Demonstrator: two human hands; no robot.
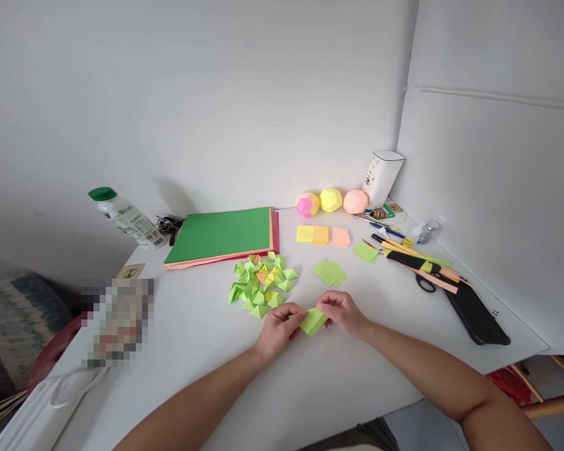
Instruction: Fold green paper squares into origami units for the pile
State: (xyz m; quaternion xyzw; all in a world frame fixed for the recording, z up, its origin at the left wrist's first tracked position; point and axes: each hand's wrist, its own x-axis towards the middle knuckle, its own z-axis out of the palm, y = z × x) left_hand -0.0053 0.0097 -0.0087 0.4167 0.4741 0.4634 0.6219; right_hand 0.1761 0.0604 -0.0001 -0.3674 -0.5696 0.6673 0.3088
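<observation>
A small light green paper square (pixel 313 321) with a crease across it is held between both hands, just above the table. My left hand (pixel 280 327) pinches its left side between thumb and fingers. At its right edge, my right hand (pixel 344 312) is closed on the same paper. Left of the hands lies a pile of folded paper pieces (pixel 259 285), mostly green with a few yellow and orange ones. Flat green paper squares (pixel 329 273) lie just beyond the right hand, and another green square (pixel 365 251) sits farther right.
Behind are yellow and orange sticky notes (pixel 313 234), a pink pad (pixel 341 237) and three faceted paper balls (pixel 331 200). A stack of coloured sheets (pixel 225 232) lies back left, near a bottle (pixel 129 216). Scissors (pixel 425 283), pens and a black case (pixel 477 313) are at right.
</observation>
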